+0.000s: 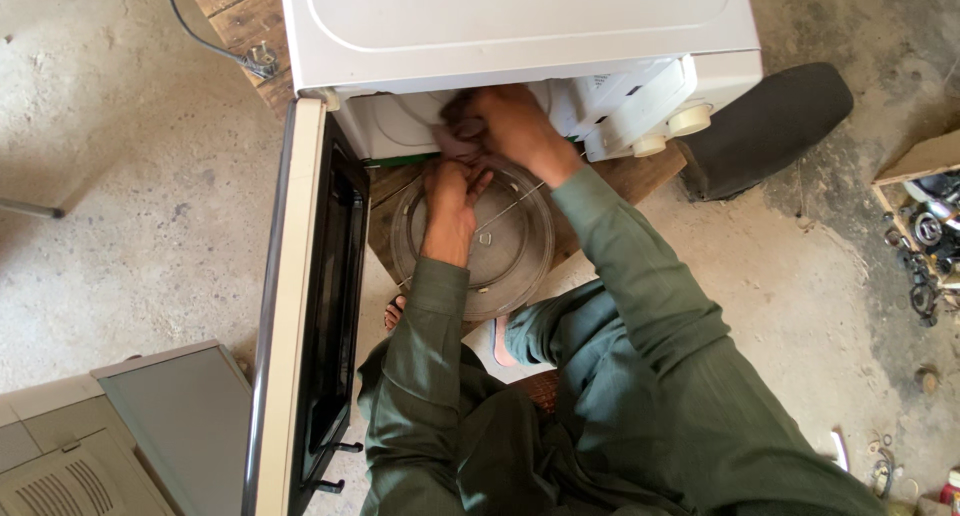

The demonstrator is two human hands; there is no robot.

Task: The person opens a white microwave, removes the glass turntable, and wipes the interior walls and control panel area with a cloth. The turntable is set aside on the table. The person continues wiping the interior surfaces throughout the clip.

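I watch my right hand (510, 124) press a crumpled cloth (455, 141) against the open microwave's (520, 26) cavity mouth, fingers closed around it, while my left hand (452, 198) lies flat, fingers together, on the glass turntable (515, 251) resting below, beside the swung-out door (305, 306)

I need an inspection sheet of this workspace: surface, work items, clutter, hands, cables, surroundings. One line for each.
Surface: wooden table on a concrete floor.
Work items: white microwave oven, its door swung open; glass turntable plate lying in front of it.
Clutter: box of small metal parts at the right edge.
Hands: left hand over the plate's far rim; right hand reaches into the oven cavity, fingers on a pinkish cloth.
Cables: black cord with plug on the table.
Surroundings: grey appliance lower left; black cushion at right.
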